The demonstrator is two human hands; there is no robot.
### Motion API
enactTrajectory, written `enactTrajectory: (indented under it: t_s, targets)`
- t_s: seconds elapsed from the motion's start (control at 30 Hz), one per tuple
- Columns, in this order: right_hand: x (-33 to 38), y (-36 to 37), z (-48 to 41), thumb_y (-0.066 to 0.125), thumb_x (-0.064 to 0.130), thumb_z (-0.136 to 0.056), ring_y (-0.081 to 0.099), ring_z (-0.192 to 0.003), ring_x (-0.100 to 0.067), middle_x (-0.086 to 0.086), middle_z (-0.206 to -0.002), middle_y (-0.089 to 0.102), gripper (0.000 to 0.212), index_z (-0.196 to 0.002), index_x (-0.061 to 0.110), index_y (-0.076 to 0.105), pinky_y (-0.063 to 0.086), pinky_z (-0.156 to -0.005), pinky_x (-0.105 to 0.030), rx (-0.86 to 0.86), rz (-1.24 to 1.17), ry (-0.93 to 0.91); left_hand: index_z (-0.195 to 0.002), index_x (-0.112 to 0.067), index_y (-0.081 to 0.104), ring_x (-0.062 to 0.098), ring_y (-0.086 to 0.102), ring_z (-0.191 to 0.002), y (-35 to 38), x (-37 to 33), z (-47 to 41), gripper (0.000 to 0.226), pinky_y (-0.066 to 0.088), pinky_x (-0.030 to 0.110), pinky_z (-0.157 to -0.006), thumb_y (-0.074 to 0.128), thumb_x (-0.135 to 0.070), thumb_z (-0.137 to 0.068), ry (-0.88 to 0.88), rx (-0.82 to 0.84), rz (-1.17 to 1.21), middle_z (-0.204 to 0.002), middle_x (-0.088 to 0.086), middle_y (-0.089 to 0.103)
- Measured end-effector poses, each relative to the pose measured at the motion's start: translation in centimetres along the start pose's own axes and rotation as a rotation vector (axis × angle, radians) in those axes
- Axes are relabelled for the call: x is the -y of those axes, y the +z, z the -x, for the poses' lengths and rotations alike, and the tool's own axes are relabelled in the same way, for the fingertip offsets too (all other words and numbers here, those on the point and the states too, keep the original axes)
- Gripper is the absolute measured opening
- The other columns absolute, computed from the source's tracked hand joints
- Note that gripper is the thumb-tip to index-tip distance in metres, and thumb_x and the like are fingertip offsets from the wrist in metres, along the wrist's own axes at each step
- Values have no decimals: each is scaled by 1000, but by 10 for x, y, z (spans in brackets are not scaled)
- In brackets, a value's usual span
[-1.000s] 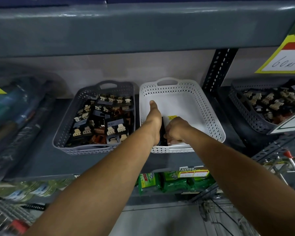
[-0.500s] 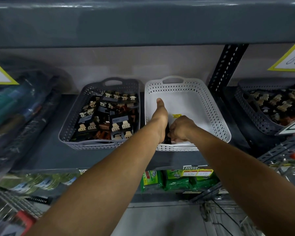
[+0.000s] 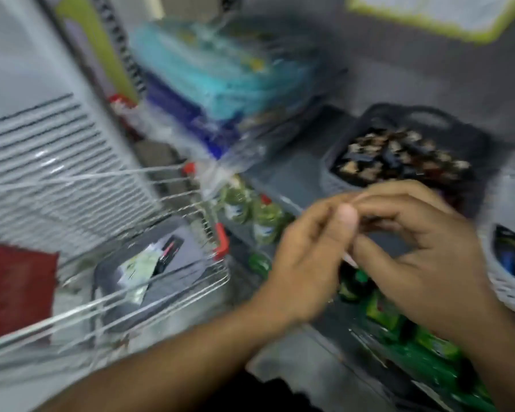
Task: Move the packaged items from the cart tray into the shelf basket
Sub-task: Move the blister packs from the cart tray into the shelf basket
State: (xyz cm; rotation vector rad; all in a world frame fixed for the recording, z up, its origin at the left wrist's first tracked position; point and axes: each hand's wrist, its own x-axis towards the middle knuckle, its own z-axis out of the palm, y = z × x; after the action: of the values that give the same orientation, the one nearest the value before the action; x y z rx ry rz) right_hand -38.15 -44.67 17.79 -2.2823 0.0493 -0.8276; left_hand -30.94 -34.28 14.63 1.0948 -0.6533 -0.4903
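The picture is motion-blurred. The grey cart tray (image 3: 188, 260) lies in the wire cart (image 3: 81, 310) at lower left, with a few packaged items (image 3: 149, 263) in it. The white shelf basket (image 3: 506, 295) shows at the right edge, a dark packaged item (image 3: 507, 251) inside. My left hand (image 3: 306, 260) and my right hand (image 3: 416, 251) are in mid-air between tray and basket. Their fingertips touch each other. A thin pale sliver shows between them; the blur hides whether either hand grips it.
A grey basket (image 3: 336, 173) of hair clips stands on the shelf behind my hands. Plastic-wrapped blue and teal goods (image 3: 214, 81) lie to its left. Green packs (image 3: 422, 352) fill the lower shelf. A red flat thing (image 3: 15, 289) lies in the cart.
Both hands have come out of the white basket and back toward me, leaving a dark package in it. The view has swung left and down to the cart.
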Motion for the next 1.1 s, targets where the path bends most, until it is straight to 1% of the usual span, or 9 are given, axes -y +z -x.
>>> enactTrajectory:
  t_s: [0.07, 0.13, 0.23, 0.33, 0.43, 0.53, 0.7, 0.9, 1.1]
  targets:
    - [2, 55, -23, 69, 21, -80, 64, -89, -4, 6, -95, 64, 14, -94, 18, 71, 53, -78, -22, 143, -58, -18, -98, -16, 63, 2, 62, -88, -73, -9, 3, 20, 49, 18, -82, 46, -23, -91, -1, -191, -168, -92, -4, 67]
    - [2, 118, -48, 71, 21, -78, 65, -81, -9, 1, -91, 67, 15, -93, 19, 73, 54, -76, -24, 271, -82, -14, -93, -24, 63, -2, 60, -78, -152, -16, 7, 14, 47, 19, -76, 50, -27, -88, -1, -336, -447, -83, -13, 65]
    - [-6, 198, -78, 70, 24, -77, 64, -77, -12, 2, -87, 67, 19, -94, 19, 74, 54, -77, -29, 436, -35, -48, -96, -27, 65, -5, 61, -75, -255, -14, 6, 21, 52, 24, -74, 55, -40, -83, -117, -416, -853, -81, -14, 67]
    - [-13, 273, -106, 68, 23, -80, 66, -85, -15, -2, -96, 72, 23, -102, 17, 72, 50, -81, -26, 626, 45, -58, -114, -13, 63, 22, 65, -101, -338, -6, 4, 42, 52, 37, -89, 55, -43, -86, -356, -362, -1133, -109, 8, 70]
    - [-25, 336, -122, 67, 21, -83, 67, -94, -16, -4, -105, 73, 24, -106, 15, 70, 44, -81, -21, 737, 130, 14, -110, -7, 63, 33, 61, -107, -396, 3, 8, 40, 49, 35, -87, 51, -39, -90, -555, -300, -1350, -115, 16, 66]
    - [-37, 378, -127, 65, 21, -83, 66, -96, -21, -6, -107, 73, 25, -107, 16, 70, 44, -82, -24, 785, 228, 44, -108, -5, 62, 37, 60, -105, -434, 11, 15, 40, 49, 42, -88, 48, -38, -91, -662, -255, -1453, -113, 21, 66]
    - [-60, 419, -125, 62, 19, -84, 64, -100, -31, -11, -111, 70, 27, -109, 18, 68, 50, -84, -34, 857, 352, 81, -119, -7, 54, 34, 58, -105, -472, 33, 19, 42, 45, 40, -86, 47, -39, -93, -773, -249, -1437, -117, 19, 63]
    - [-82, 460, -112, 60, 13, -86, 63, -100, -32, -10, -116, 69, 31, -115, 21, 66, 54, -87, -43, 991, 402, 129, -130, -7, 48, 35, 52, -119, -500, 69, 17, 50, 43, 45, -99, 55, -38, -90, -849, -192, -1434, -132, 18, 55]
    - [-104, 517, -95, 63, 14, -87, 63, -106, -31, -12, -122, 67, 38, -124, 20, 62, 50, -92, -36, 1125, 368, 208, -130, -5, 48, 34, 51, -120, -532, 130, 26, 53, 44, 44, -99, 60, -35, -87, -963, -24, -1367, -132, 18, 55]
